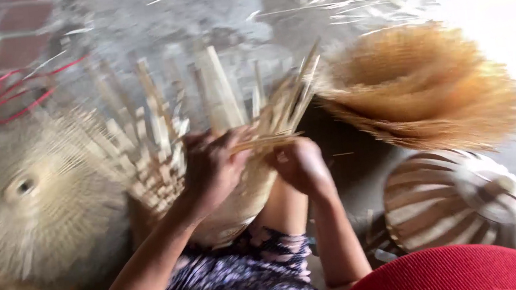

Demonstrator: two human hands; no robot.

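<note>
On the lap, the left hand point(210, 168) and right hand point(301, 166) both clamp the pale, half-woven bamboo-strip basket point(170, 153), its loose splints fanning upward. Beyond lie a flat round woven disc point(29, 192) and a golden-brown strip bundle point(422, 85).
</note>
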